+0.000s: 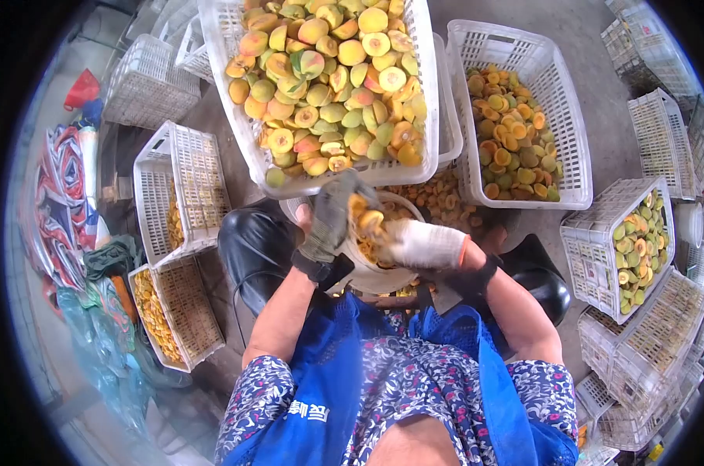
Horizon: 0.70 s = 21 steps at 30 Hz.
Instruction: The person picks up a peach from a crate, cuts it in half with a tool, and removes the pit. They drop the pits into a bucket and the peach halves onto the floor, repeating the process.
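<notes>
My left hand (332, 216), in a grey-green work glove, is closed with curled fingers around a peach half (358, 208) above a white bucket (367, 278). My right hand (425, 244), in a white knit glove with an orange cuff edge, is close beside it over the bucket. Its fingers are smeared by motion, and whatever they hold is hidden. More orange peach pieces (371, 223) show between the two hands. Just beyond my hands stands a big white crate (239, 147) full of halved yellow and green peaches.
A second white crate (573, 128) of peach halves stands to the right, with loose peach pieces (437, 196) on the floor beside it. More crates (200, 175) line the left, and stacked crates (592, 241) the right. Plastic sheeting (95, 334) lies far left.
</notes>
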Each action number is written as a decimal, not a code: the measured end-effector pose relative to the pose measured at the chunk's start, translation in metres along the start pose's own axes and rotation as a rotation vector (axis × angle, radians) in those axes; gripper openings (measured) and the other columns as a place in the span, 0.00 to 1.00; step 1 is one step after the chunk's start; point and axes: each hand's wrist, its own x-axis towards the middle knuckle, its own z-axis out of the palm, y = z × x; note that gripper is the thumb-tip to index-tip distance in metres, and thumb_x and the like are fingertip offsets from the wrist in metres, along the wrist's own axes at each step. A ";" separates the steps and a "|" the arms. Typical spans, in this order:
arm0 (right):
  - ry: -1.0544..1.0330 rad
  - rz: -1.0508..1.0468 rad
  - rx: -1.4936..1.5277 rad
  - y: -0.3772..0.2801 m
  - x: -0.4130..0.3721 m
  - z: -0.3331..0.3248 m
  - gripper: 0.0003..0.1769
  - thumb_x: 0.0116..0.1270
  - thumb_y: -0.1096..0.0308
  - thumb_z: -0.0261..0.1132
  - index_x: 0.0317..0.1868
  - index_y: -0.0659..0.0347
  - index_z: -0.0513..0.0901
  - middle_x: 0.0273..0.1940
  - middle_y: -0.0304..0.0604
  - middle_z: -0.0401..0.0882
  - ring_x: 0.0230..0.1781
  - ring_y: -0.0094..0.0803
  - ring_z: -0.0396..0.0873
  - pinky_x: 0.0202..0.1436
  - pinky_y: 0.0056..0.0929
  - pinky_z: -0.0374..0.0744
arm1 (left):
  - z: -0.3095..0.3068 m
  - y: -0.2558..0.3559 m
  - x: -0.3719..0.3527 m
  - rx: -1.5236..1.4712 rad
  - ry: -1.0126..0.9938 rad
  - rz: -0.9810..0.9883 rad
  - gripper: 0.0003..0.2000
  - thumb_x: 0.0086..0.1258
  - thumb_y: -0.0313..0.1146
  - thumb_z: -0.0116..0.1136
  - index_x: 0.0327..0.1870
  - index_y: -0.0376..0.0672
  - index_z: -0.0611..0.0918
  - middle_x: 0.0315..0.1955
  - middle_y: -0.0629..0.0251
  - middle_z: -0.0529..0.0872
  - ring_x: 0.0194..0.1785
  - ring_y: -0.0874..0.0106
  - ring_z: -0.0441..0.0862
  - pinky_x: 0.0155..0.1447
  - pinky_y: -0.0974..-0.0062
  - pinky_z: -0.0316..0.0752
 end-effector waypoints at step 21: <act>0.543 0.480 0.420 0.014 0.000 -0.009 0.19 0.64 0.61 0.61 0.50 0.65 0.75 0.46 0.55 0.79 0.45 0.49 0.78 0.51 0.38 0.76 | 0.002 0.021 0.061 -0.046 0.097 -0.033 0.15 0.68 0.24 0.57 0.55 0.39 0.75 0.45 0.63 0.81 0.46 0.73 0.80 0.51 0.75 0.79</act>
